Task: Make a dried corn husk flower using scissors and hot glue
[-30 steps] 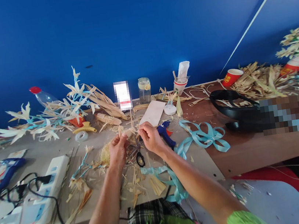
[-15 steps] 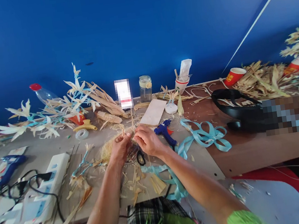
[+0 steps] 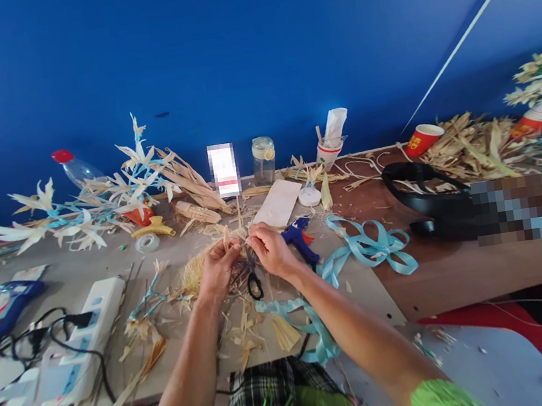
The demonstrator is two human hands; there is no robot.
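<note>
Along the far edge of the grey desk (image 3: 359, 291), by the blue wall (image 3: 250, 51), a clear bottle (image 3: 75, 168) with a red cap leans at the left, a lidded jar (image 3: 264, 163) stands mid-edge, and a white cup (image 3: 329, 154) with a red rim is further right. A white power strip (image 3: 95, 332) lies toward the near left corner. On the adjoining brown desk (image 3: 443, 279), a red paper cup (image 3: 423, 140) tilts near the far edge.

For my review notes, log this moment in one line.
left hand: pinching pale husk piece; right hand: curled close by, hold unclear; between forearms: black scissor handle; beside right hand: blue glue gun
</note>
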